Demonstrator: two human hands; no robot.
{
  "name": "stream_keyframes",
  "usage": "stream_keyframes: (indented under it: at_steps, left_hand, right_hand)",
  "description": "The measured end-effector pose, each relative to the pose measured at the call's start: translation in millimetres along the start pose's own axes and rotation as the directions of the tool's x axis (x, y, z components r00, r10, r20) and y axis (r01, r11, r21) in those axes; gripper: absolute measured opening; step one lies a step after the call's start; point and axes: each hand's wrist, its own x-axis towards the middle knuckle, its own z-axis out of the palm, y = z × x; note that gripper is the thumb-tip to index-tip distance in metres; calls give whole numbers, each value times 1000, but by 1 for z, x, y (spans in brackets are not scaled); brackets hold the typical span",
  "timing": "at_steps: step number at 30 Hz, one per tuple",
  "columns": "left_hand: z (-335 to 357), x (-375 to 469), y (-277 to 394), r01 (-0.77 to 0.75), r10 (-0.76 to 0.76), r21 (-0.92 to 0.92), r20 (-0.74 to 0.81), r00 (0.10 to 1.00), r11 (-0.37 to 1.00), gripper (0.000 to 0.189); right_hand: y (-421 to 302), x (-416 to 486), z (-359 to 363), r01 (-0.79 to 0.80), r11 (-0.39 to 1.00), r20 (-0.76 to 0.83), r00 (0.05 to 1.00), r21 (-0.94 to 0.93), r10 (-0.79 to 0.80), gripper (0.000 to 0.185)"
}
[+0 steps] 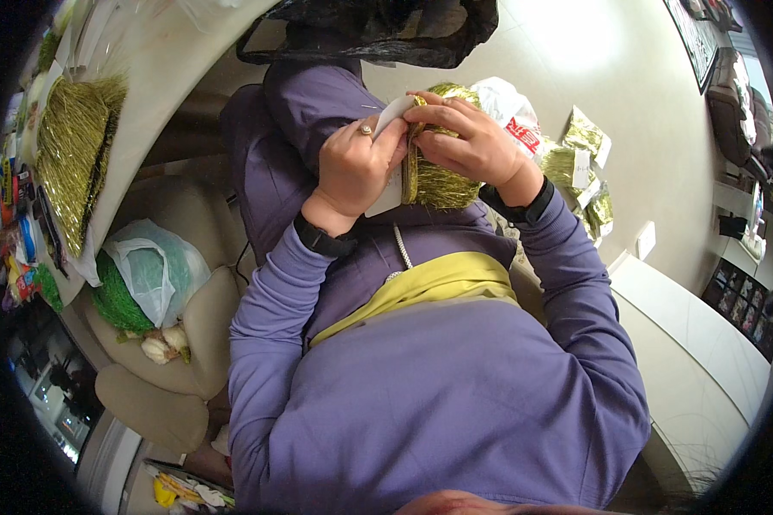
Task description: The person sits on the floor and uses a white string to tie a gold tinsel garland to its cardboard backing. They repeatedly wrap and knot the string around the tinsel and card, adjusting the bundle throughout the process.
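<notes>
A bundle of gold tinsel fringe (441, 177) is held above my lap, its strands hanging to the right from a bound top edge. White card (393, 114) shows along that edge and also below my fingers. My left hand (359, 164), with a ring on one finger, pinches the card beside the binding. From the other side, my right hand (467, 138) grips the gold binding, fingertips close to my left thumb. My fingers hide part of where card and fringe meet.
Gold fringe packs with white tags (580, 170) lie on the floor at right, near a white plastic bag (502, 106). A black plastic bag (393, 32) is ahead. More gold fringe (71, 161) lies on the left table. A chair (193, 238) holds bagged green tinsel (125, 296).
</notes>
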Motion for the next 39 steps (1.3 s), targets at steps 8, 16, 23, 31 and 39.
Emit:
stream_keyframes:
  at_steps: [8, 16, 23, 31, 39]
  left_hand:
    - [-4, -7, 3, 183, -179, -242, 36, 983, 953, 15]
    - [-2, -12, -4, 182, -181, -450, 45, 982, 875, 27]
    - [3, -19, 4, 295, -350, -581, 19, 937, 758, 35]
    - [13, -30, 6, 225, -393, -693, -91, 915, 684, 46]
    - [-13, -12, 9, 216, -244, -412, -14, 970, 885, 15]
  right_hand:
    - [-3, 3, -4, 10, 999, 6, 1000, 31, -10, 17]
    - [-3, 1, -3, 24, 999, -27, 999, 37, -23, 16]
    - [-2, 3, -3, 24, 999, -14, 1000, 46, -23, 16]
    - [-1, 2, 1, 29, 998, -23, 999, 48, -28, 19]
    - [-3, 1, -1, 24, 998, -5, 1000, 50, -24, 19]
